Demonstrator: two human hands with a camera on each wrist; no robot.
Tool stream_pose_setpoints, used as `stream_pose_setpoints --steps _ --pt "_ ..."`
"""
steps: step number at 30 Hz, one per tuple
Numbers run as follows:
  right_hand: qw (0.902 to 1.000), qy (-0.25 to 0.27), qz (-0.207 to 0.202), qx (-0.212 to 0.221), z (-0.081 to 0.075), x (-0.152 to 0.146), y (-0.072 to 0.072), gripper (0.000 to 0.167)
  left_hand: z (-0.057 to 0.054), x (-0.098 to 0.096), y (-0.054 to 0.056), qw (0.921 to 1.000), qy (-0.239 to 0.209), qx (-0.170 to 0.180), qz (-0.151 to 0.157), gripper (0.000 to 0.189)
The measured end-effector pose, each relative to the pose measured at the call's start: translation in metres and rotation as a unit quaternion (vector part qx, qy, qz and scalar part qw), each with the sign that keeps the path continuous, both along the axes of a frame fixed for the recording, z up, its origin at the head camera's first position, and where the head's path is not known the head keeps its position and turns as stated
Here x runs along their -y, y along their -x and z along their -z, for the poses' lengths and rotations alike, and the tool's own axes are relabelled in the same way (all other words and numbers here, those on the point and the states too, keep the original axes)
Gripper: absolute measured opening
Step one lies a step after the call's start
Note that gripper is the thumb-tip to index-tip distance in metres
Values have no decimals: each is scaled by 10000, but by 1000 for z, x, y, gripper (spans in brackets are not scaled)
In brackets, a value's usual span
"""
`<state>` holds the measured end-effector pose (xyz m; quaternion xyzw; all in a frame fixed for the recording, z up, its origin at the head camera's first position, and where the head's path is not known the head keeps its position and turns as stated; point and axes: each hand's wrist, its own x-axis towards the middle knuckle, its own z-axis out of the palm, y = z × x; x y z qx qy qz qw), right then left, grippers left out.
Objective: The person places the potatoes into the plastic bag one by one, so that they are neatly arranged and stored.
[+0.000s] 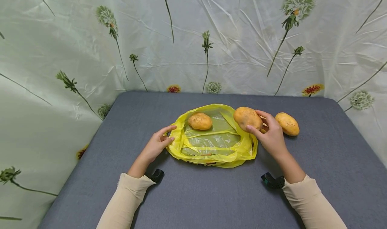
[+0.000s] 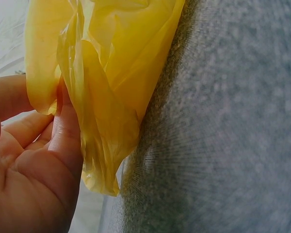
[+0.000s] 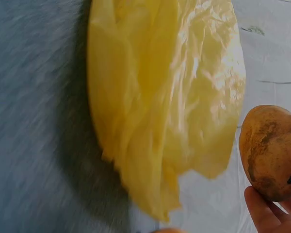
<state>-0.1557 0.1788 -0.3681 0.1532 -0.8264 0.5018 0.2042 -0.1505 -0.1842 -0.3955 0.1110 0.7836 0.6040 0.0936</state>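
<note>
Left hand (image 1: 155, 146) pinches yellow plastic bag (image 1: 211, 140) by its rim, apparently keeping the mouth spread round the inside potato (image 1: 200, 121); right hand (image 1: 272, 136) grips second potato (image 1: 247, 118), raised, third potato (image 1: 288, 124) just right of that hand on bench (image 1: 211, 195).

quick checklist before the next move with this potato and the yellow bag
1. Right grip holds the large potato: ok.
2. Left grip pinches the left edge of the yellow bag: ok.
3. Bag mouth spread open: ok.
4. Bagged potato lies inside, toward the back left: ok.
5. Large potato fully over the opening: cannot tell; it overlaps the right rim in the head view.
6. Loose potato bagged: not ok, on the table.
</note>
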Motion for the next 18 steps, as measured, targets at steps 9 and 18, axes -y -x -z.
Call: stream_pose_setpoints --steps 9,18 --pt "9991 -162 -202 333 17 17 24 58 0 0 0 10000 2 13 0 43" --pt "9981 -62 -299 534 15 38 37 60 1 1 0 10000 -77 54 5 43"
